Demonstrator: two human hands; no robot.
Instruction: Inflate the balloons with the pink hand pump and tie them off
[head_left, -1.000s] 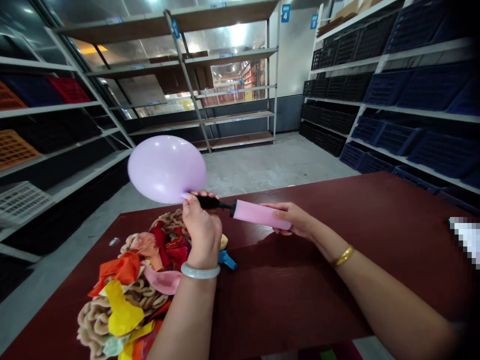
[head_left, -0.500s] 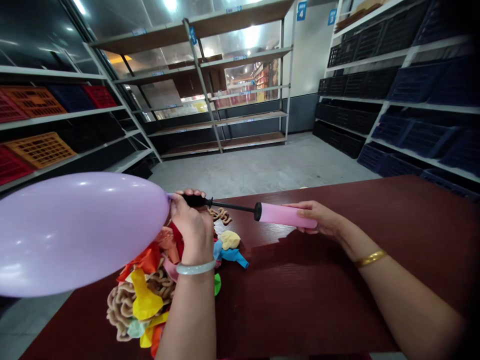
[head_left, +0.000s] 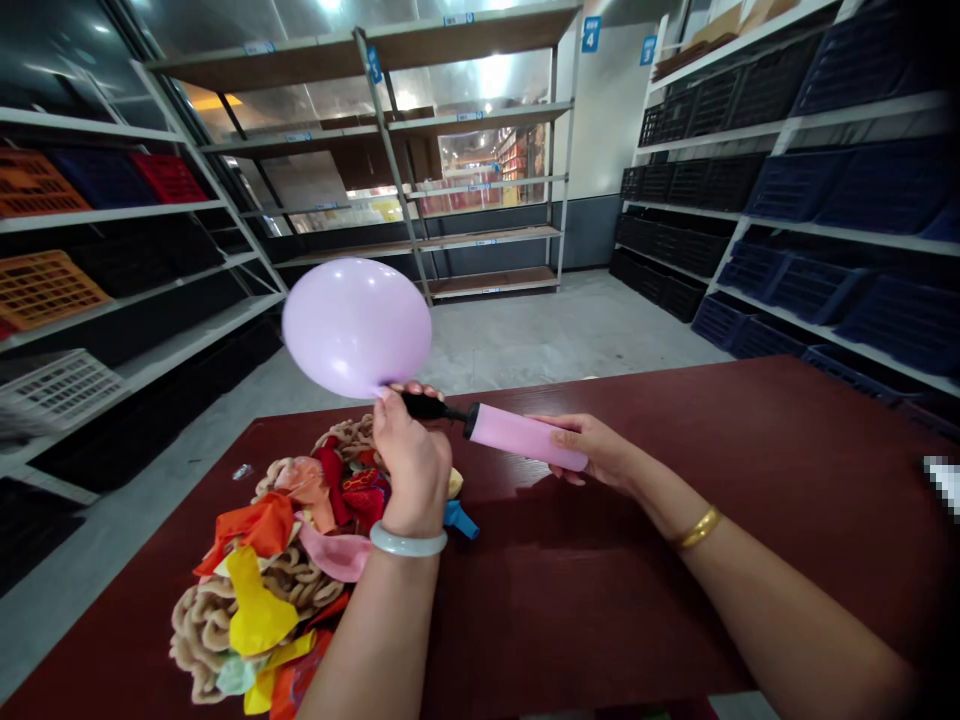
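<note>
My left hand [head_left: 411, 440] is closed around the black nozzle end [head_left: 424, 405] of a hand balloon pump and pinches the neck of an inflated purple balloon [head_left: 357, 325] there. The balloon points away over the far table edge. My right hand [head_left: 592, 450] wraps the pump's pink barrel [head_left: 521, 436], and only a short bit of black rod shows between the two halves. Under my left wrist lies a pile of limp balloons, among them a yellow balloon [head_left: 257, 605], a red-orange balloon [head_left: 251, 530] and a pink balloon [head_left: 334, 548], mixed with tan twisted strands [head_left: 206, 625].
A dark red-brown table [head_left: 600, 600] spans the front. Metal shelving [head_left: 382, 130] stands behind it. Shelves at the right hold dark blue crates [head_left: 892, 300], and those at the left carry an orange crate [head_left: 46, 285] and a white basket [head_left: 64, 385].
The pump's barrel has slid toward my left hand, so less rod shows. The balloon has swung from the left to pointing away and looks smaller. The camera view has shifted.
</note>
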